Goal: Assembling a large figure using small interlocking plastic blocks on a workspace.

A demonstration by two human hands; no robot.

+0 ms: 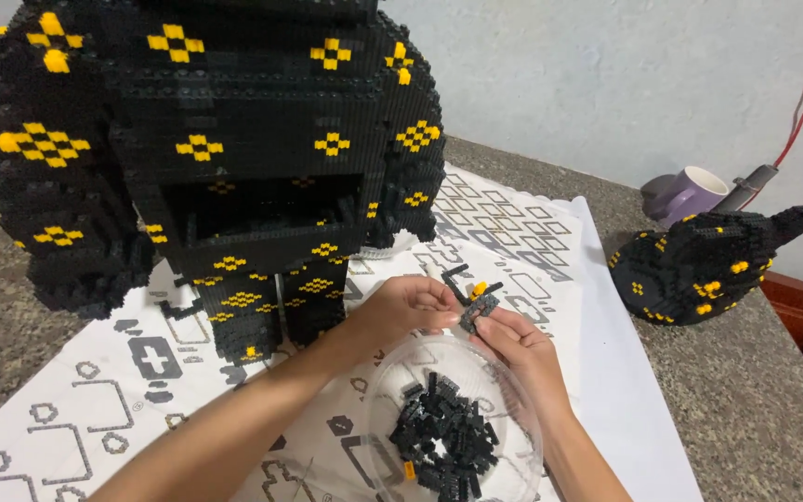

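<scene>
The big black-and-yellow brick figure towers behind, and the clear bowl of black bricks sits right under the wrists. Between both hands, above the bowl's far rim, a small dark brick piece tilts diagonally, pinched by the right hand fingertips, while the left hand curls closed against it from the left.

Both hands together, left hand and right hand fingers pinched.

Large black-and-yellow brick figure, beyond left hand: head cut off by top edge. Clear bowl, below both hands: near rim cut by bottom edge. Small brick piece at right hand fingertips: shape too small to tell; grip partly hidden.
</scene>
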